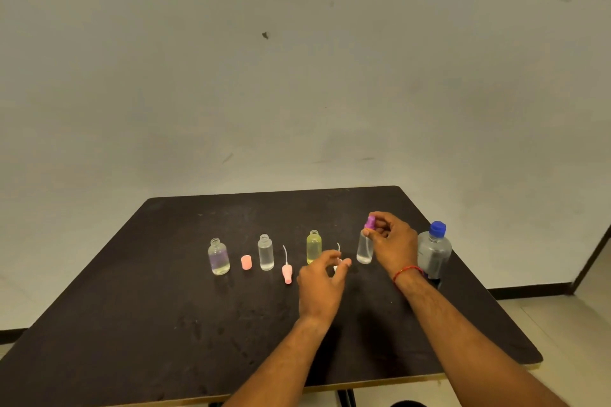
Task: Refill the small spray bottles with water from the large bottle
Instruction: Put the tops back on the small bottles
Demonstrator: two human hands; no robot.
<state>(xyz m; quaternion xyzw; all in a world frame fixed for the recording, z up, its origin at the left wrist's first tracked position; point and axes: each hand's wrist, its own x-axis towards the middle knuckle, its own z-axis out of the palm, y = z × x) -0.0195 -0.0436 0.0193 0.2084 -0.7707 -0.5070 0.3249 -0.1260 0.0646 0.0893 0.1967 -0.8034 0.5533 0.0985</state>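
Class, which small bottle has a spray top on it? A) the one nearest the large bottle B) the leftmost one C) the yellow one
A: the right hand pinches a purple spray top on the rightmost small bottle.

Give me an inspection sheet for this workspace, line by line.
Surface: dark table, smudged.
Job's things: three uncapped small bottles upright: purple-tinted bottle, clear bottle, yellow bottle; fourth bottle with purple spray head at its neck; large bottle capped, at right; pink cap; pink spray head lying; white spray head partly behind left hand.
Clutter: nothing seen.
Grips: right hand pinches purple spray head; left hand curled by white spray head, hold unclear.
Cables: nothing seen.
Surroundings: scuffed wall.
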